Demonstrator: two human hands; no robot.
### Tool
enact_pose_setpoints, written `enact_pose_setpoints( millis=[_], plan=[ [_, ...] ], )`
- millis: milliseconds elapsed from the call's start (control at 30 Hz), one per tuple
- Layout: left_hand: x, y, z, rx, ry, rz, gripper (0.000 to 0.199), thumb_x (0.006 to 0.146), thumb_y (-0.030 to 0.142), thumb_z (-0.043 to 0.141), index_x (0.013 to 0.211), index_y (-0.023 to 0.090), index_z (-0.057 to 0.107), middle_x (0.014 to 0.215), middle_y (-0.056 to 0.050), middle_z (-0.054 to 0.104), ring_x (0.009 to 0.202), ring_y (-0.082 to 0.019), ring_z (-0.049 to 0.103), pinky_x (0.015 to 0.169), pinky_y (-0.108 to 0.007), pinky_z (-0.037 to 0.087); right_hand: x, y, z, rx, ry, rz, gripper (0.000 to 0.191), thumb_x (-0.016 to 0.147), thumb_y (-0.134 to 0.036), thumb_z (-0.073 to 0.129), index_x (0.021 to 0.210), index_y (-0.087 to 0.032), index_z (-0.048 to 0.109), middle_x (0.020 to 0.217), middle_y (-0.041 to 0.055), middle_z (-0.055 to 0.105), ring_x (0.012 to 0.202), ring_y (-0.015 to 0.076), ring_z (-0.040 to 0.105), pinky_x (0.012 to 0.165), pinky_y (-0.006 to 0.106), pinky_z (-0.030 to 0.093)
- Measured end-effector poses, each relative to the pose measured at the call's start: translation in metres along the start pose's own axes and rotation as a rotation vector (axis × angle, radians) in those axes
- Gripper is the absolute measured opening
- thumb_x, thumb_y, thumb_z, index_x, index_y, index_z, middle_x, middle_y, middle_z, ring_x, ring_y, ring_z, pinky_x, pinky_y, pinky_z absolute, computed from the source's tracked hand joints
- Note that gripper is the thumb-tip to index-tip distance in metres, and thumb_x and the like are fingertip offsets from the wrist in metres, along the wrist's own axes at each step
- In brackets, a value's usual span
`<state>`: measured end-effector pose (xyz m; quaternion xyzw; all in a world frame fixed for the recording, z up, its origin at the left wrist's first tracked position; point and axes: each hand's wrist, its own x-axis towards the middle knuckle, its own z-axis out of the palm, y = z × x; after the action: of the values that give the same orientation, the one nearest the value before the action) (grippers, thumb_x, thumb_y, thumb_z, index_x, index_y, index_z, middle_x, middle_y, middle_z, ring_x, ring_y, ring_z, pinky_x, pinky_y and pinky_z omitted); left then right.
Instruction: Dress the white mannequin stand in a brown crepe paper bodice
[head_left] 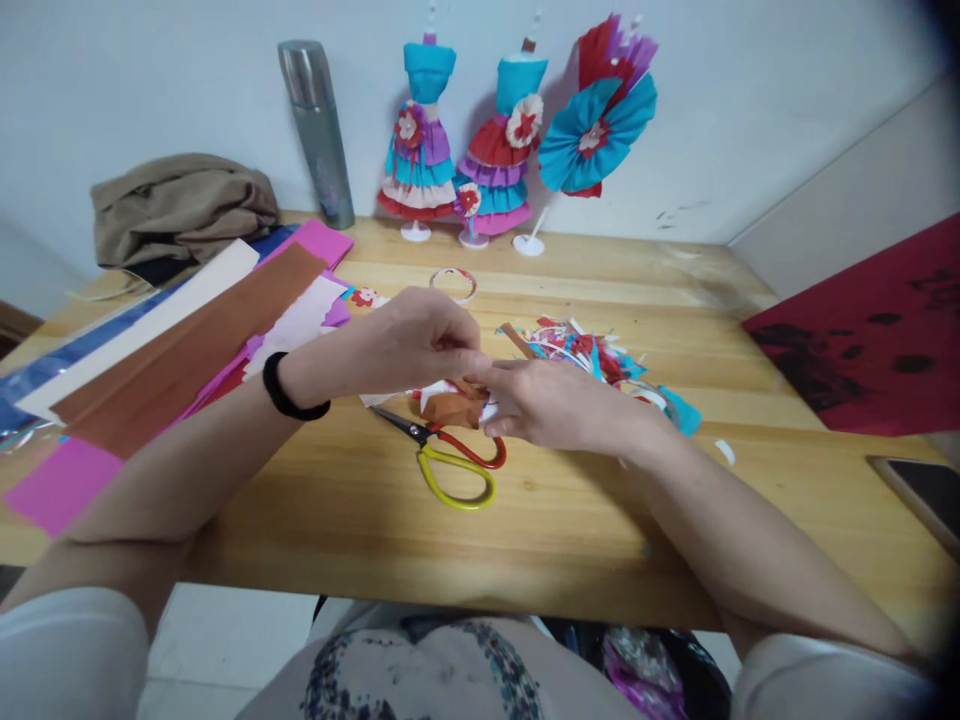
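Note:
My left hand (424, 335) is closed in a pinch over a small piece of brown crepe paper (452, 408), its fingertips meeting those of my right hand (551, 400). From the other side my right hand grips the same brown piece, its fingers curled and partly hiding it. Something white shows beside the right fingers, too small to make out. Just below the hands lie scissors (424, 440) with one red and one yellow handle, blades pointing left. Behind the right hand sits a heap of paper scraps (592, 350) in red, blue and white.
Crepe paper strips (195, 340) cover the table's left side. At the back stand a flask (319, 140), two paper-dressed stands (420, 150) and a blue paper fan (596, 135). A roll of tape (454, 284) lies mid-table. A phone (919, 495) rests at the right edge.

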<state>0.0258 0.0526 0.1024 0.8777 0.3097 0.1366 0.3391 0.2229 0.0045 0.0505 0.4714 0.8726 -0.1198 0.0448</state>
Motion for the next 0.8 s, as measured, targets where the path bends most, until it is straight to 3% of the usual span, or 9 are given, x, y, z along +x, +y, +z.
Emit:
enact_pose_setpoints(
  millis=[167, 333, 467, 567, 667, 800],
  plan=[
    [-0.002, -0.002, 0.007, 0.029, 0.022, 0.018, 0.042, 0.082, 0.021, 0.061, 0.044, 0.016, 0.043, 0.048, 0.005, 0.029, 0.05, -0.008, 0.029, 0.051, -0.026, 0.021, 0.002, 0.007, -0.003, 0.085, 0.043, -0.043, 0.031, 0.083, -0.027, 0.07, 0.114, -0.023, 0.064, 0.103, 0.0059, 0.074, 0.078, 0.0214, 0.066, 0.058, 0.028, 0.034],
    [-0.01, -0.003, 0.018, 0.234, 0.046, -0.053, 0.022, 0.078, 0.021, 0.065, 0.057, 0.017, 0.059, 0.052, 0.004, 0.049, 0.053, -0.01, 0.041, 0.054, -0.027, 0.025, 0.004, 0.009, -0.004, 0.153, 0.084, -0.02, 0.012, 0.087, -0.023, 0.062, 0.097, -0.023, 0.068, 0.096, 0.0042, 0.074, 0.082, 0.0202, 0.067, 0.065, 0.027, 0.038],
    [-0.018, -0.009, 0.016, 0.452, -0.079, -0.116, 0.016, 0.079, 0.032, 0.068, 0.069, 0.019, 0.067, 0.064, 0.0, 0.063, 0.056, -0.013, 0.049, 0.054, -0.027, 0.024, 0.004, 0.007, -0.007, 0.148, 0.049, 0.03, 0.016, 0.085, -0.02, 0.062, 0.099, -0.022, 0.069, 0.093, 0.0044, 0.074, 0.082, 0.02, 0.066, 0.065, 0.027, 0.037],
    [-0.024, -0.011, 0.011, 0.556, -0.171, -0.129, 0.02, 0.083, 0.037, 0.065, 0.074, 0.019, 0.068, 0.071, -0.002, 0.066, 0.061, -0.015, 0.054, 0.055, -0.027, 0.025, 0.004, 0.006, -0.008, 0.148, -0.027, -0.012, 0.019, 0.083, -0.022, 0.065, 0.101, -0.021, 0.068, 0.095, 0.0046, 0.073, 0.08, 0.0187, 0.065, 0.063, 0.026, 0.035],
    [-0.025, -0.007, 0.012, 0.619, -0.247, -0.139, 0.019, 0.084, 0.035, 0.064, 0.079, 0.018, 0.069, 0.078, -0.003, 0.067, 0.068, -0.017, 0.058, 0.057, -0.027, 0.028, 0.003, 0.008, -0.008, 0.177, -0.05, -0.06, 0.021, 0.081, -0.022, 0.067, 0.103, -0.021, 0.067, 0.098, 0.0054, 0.073, 0.083, 0.0182, 0.064, 0.065, 0.025, 0.035],
    [-0.024, -0.003, 0.022, 0.625, -0.276, -0.142, 0.01, 0.08, 0.028, 0.068, 0.078, 0.018, 0.069, 0.073, -0.002, 0.066, 0.064, -0.017, 0.055, 0.056, -0.027, 0.026, 0.002, 0.012, -0.009, 0.223, -0.065, -0.07, 0.03, 0.079, -0.022, 0.068, 0.109, -0.023, 0.065, 0.094, 0.0031, 0.07, 0.076, 0.0163, 0.059, 0.063, 0.025, 0.033]
  ],
)
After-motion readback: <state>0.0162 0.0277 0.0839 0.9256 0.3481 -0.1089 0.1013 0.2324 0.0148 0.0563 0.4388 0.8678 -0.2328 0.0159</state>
